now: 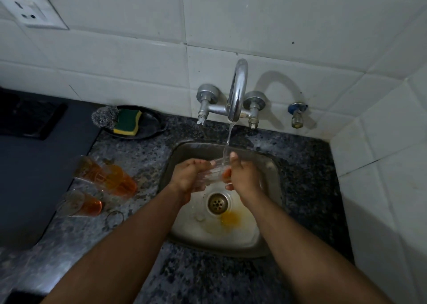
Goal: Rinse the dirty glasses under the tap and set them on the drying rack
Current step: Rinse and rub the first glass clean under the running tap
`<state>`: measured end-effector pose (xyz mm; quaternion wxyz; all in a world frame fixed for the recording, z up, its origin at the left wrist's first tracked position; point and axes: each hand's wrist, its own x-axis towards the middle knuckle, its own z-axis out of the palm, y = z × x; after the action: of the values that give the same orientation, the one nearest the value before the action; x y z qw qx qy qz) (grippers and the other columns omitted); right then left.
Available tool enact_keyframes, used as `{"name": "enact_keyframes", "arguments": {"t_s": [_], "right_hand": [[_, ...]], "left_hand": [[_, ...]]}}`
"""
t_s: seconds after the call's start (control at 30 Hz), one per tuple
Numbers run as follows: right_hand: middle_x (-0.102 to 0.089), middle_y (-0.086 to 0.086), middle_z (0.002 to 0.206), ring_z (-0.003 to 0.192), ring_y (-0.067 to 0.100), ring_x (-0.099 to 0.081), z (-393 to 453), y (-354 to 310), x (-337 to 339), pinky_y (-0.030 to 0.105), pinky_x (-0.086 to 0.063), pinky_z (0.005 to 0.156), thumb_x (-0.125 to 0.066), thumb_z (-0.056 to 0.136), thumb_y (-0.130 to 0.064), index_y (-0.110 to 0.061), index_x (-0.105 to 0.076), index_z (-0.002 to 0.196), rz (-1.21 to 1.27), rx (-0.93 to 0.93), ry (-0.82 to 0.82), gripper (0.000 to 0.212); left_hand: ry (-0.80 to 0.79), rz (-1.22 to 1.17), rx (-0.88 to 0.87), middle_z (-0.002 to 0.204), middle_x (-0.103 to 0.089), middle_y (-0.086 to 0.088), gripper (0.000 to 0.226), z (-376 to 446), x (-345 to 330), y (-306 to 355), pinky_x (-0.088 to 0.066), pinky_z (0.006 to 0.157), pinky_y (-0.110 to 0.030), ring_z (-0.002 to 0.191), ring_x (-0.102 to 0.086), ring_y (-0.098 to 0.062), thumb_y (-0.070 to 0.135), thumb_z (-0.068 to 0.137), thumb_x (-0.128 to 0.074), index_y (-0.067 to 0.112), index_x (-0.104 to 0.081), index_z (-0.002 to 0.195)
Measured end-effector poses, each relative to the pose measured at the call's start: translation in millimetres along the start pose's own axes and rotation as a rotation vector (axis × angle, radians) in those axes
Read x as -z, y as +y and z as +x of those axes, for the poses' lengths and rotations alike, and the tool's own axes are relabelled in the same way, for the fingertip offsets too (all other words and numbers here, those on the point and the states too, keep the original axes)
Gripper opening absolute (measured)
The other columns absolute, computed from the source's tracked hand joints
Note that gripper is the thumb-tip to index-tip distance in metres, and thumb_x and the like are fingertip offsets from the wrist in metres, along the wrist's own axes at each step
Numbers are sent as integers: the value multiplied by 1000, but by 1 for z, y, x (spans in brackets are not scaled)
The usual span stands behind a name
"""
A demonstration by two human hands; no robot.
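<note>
I hold a clear glass [213, 173] between both hands over the steel sink [269, 165], right under the stream of water [228, 139] that falls from the chrome tap [236, 91]. My left hand [188, 180] has its grip closed round the left end of the glass, fingers curled over the top and pointing toward the tap. My right hand [242, 176] grips the other end, thumb up beside the stream and fingertips wrapped underneath, so the glass lies tilted on its side between my two palms, most of it covered by them. The water strikes it near my right thumb. Which end is the mouth I cannot tell.

Below my hands sits the drain [217, 203], with a yellow-orange stain [231, 218] on the sink floor just beside it.

On the speckled bench [143, 156] to my left, well apart from my grip, stand the other glasses: two with orange liquid [111, 176] close together, one more orange-tinted glass [80, 203] nearer me, and a clear, empty-looking one [114, 218] just beside it. Further back, against the white tiled wall [138, 56], a dark dish [147, 121] carries a green-and-yellow sponge [128, 121] and a steel scrubber [105, 117]. A socket plate [30, 12] is fixed on the wall at upper left.
</note>
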<state>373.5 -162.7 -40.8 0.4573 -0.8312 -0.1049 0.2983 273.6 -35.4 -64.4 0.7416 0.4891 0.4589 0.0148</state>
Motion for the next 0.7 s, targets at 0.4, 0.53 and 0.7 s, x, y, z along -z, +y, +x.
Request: {"name": "enact_keyframes", "arguments": {"t_s": [0.4, 0.53, 0.7], "right_hand": [[-78, 8, 72, 56, 18, -69, 11, -21, -10, 28, -45, 49, -49, 106, -54, -13, -71, 98, 174, -399, -14, 47], [-74, -7, 65, 54, 7, -65, -1, -10, -2, 30, -48, 54, -71, 92, -57, -22, -76, 74, -15, 135, -134, 40], [-66, -3, 53, 39, 5, -50, 8, -15, -6, 25, -40, 49, -70, 95, -53, -18, -70, 63, 104, -6, 1, 47]], "left_hand": [[159, 4, -357, 86, -77, -7, 32, -11, -15, -13, -59, 53, -35, 72, -73, -20, 30, 81, -87, 7, -73, 97], [203, -80, -135, 75, -72, -9, 30, -1, -14, 10, -42, 41, -25, 63, -67, -25, 37, 84, -83, 10, -70, 83], [61, -36, -44, 86, -76, -16, 33, -4, -15, 21, -46, 46, -27, 68, -68, -28, 38, 92, -72, 7, -75, 99]]}}
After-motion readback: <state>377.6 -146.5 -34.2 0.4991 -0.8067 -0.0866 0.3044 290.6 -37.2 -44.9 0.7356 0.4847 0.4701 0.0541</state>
